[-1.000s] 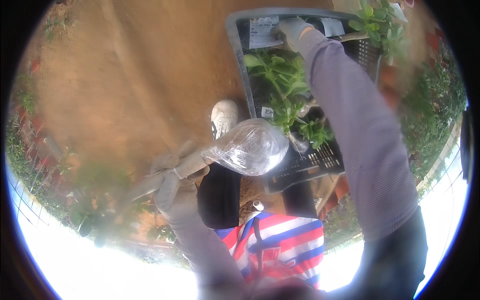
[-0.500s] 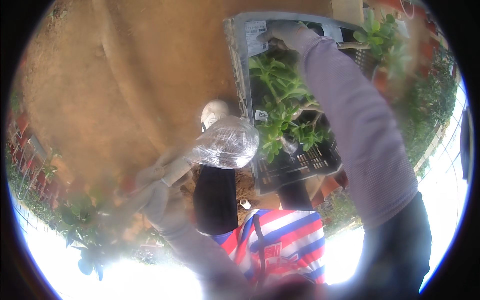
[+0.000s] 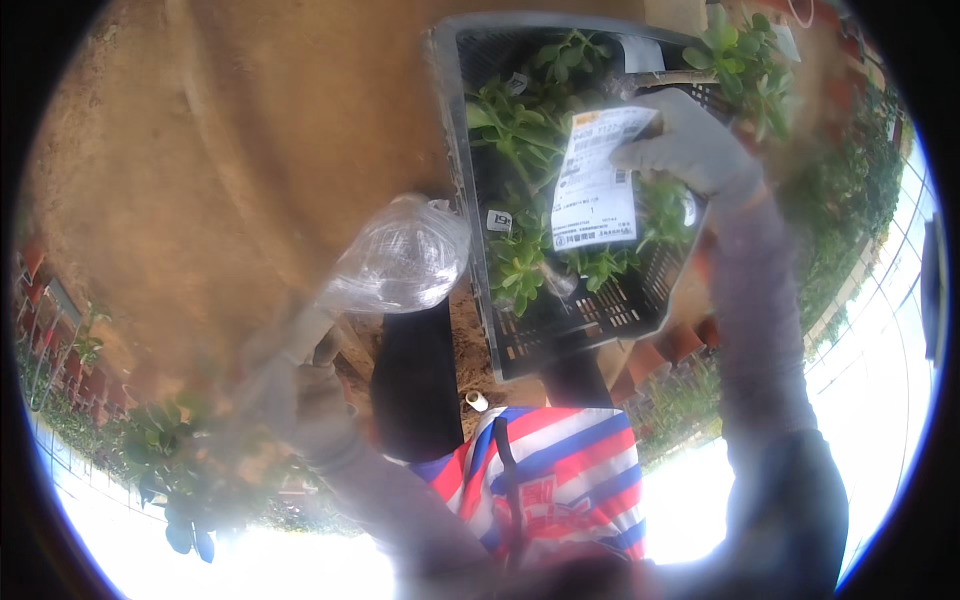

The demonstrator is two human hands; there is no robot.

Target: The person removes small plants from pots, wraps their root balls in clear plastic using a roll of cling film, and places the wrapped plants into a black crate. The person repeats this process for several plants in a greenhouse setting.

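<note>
My gloved left hand (image 3: pixel 300 375) is closed round the stem of a leafy potted-type plant whose root end is a ball wrapped in clear plastic (image 3: pixel 405 258). Its green leaves (image 3: pixel 175 465) hang at the lower left, blurred. Over a black plastic crate (image 3: pixel 468 170), my gloved right hand (image 3: pixel 695 145) pinches a white printed paper label (image 3: pixel 598 195) between thumb and fingers. Beneath the label, several thick-leaved green plants (image 3: pixel 525 135) lie in the crate. Small white tags hang among them, one tag (image 3: pixel 499 220) near the crate's left side.
Brown bare soil (image 3: pixel 120 170) spreads to the left. A striped red, white and blue bag (image 3: pixel 565 465) hangs before my body. A small white roll (image 3: pixel 476 401) lies on the ground near my leg. Leafy plants and red bricks line the right side.
My right hand has lifted the label off the crate's far left corner and drawn it nearer, over the plants. The wrapped plant in my left hand has shifted slightly left.
</note>
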